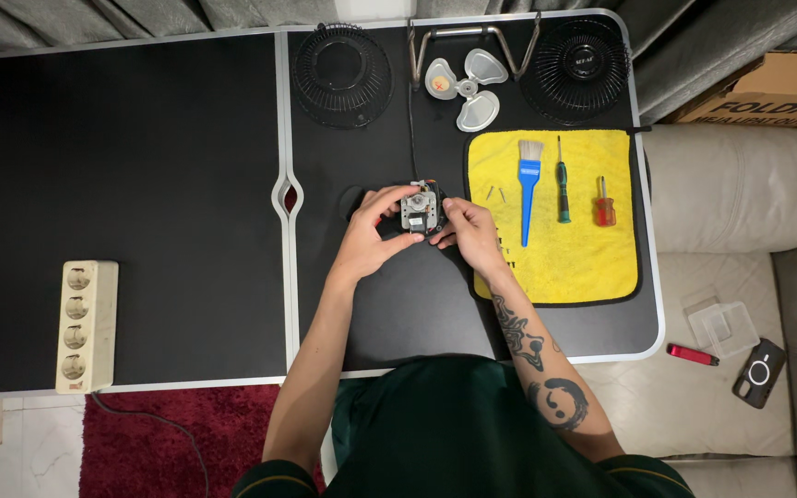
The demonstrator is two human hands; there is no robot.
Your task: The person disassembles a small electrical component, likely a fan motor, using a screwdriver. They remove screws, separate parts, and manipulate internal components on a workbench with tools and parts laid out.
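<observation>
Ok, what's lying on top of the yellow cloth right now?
On the yellow cloth: a blue brush, a green screwdriver, a red stubby screwdriver and small screws. The right hand covers its left edge.

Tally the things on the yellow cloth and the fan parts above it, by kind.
Brush: 1
Screwdrivers: 2, green and red
Fan grilles: 2, left and right
Fan blade: 1
Total: 6
Some small screws also lie on the cloth, too small to count.
</observation>
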